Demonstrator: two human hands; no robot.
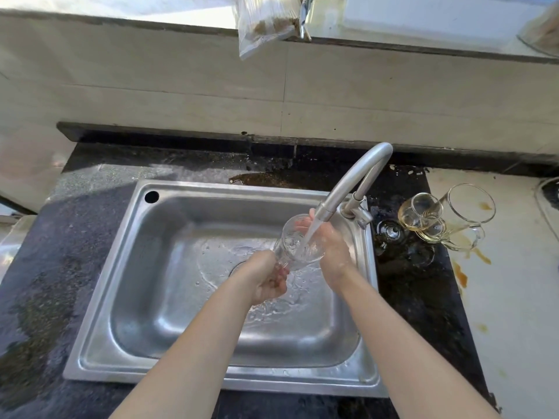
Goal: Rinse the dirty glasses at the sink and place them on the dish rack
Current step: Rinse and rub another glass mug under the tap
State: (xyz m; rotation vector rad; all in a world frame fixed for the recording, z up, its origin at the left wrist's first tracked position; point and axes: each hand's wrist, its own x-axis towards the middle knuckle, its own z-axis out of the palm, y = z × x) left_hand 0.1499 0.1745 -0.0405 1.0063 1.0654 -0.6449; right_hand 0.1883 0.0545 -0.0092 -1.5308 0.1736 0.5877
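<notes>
1. Your left hand [267, 278] grips the base of the glass [298, 246], which is tilted over the sink [181, 188].
2. Your right hand [331, 247] wraps the glass's right side, fingers curled round it, under the running faucet [357, 176].
3. To the right, a small stained glass [420, 211] touches a handled mug [470, 204] on the counter [514, 282].

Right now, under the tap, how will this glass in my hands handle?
Probably slippery: the glass is wet under the running water. Likely fragile: clear glass held over a steel sink. It may grow heavier if water pools inside.
</notes>
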